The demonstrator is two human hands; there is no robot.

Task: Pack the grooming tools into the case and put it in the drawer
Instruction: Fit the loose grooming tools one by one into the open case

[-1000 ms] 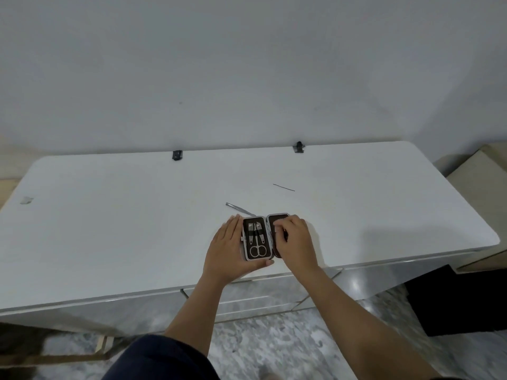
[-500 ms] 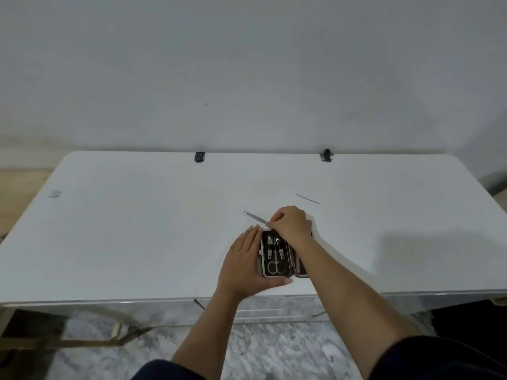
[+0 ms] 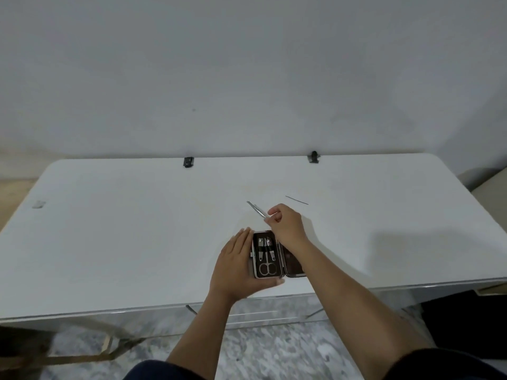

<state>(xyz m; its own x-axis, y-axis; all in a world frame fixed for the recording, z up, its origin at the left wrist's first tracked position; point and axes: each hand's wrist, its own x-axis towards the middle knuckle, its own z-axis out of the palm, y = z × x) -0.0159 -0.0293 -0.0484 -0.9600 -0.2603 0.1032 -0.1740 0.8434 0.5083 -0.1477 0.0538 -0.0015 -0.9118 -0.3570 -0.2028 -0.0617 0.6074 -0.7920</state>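
- While little else lies on it, the white surface (image 3: 137, 242) spreads wide on both sides of the hands, its near edge just below the left wrist; a plain pale wall rises behind it and grey marbled floor shows under the arms.
- Two small black clips (image 3: 188, 162) sit on the far edge, well beyond the hands.
- The case (image 3: 277, 257) lies open and flat between the hands, near the front edge, with scissors (image 3: 267, 266) and two clippers already seated in its left half; the right half, partly under the right forearm, looks empty.
- The left hand (image 3: 236, 267) lies flat and spread against the case's left side, thumb along its near edge, steadying it rather than gripping.
- The right hand (image 3: 286, 224), just beyond the case, pinches one end of a slim metal tool (image 3: 256, 209), whose other end points away to the left.
- A thin dark pin or wire (image 3: 296, 200) rests just past the right hand, still to be packed.
- To seat the tool well, I would keep the case pinned, turn the tool lengthwise with the case, and slide it under a free loop without disturbing the others.
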